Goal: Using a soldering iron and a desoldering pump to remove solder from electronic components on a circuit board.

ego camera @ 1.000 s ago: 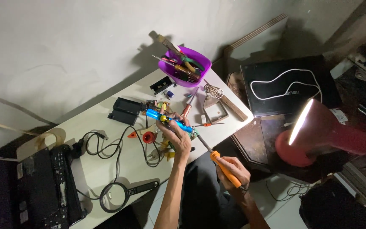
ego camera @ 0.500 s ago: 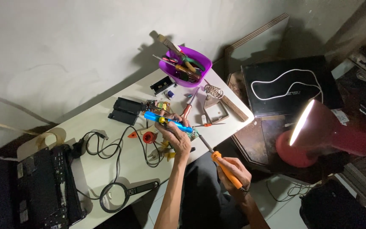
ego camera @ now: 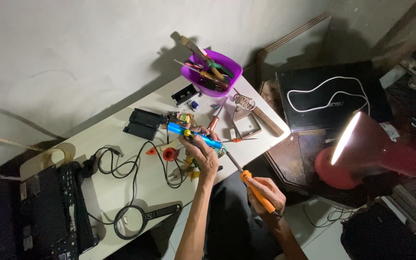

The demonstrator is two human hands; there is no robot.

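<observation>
Soldering's mid-step on the white table [ego camera: 121, 192]: left hand [ego camera: 202, 153] is wrapped round a blue desoldering pump [ego camera: 194, 135] over the little circuit board [ego camera: 219, 152]. Just right of the board, right hand [ego camera: 265, 193] grips the orange soldering iron [ego camera: 255, 188]; I'd say tip placement needs care. No readable labels.

The circuit board [ego camera: 217, 151] is largely covered by the left hand [ego camera: 202, 153]; the soldering iron [ego camera: 251, 188] tip's contact point cannot be made out. The keyboard [ego camera: 58, 212] is cut off at the lower edge; small table parts are perhaps too tiny to identify
</observation>
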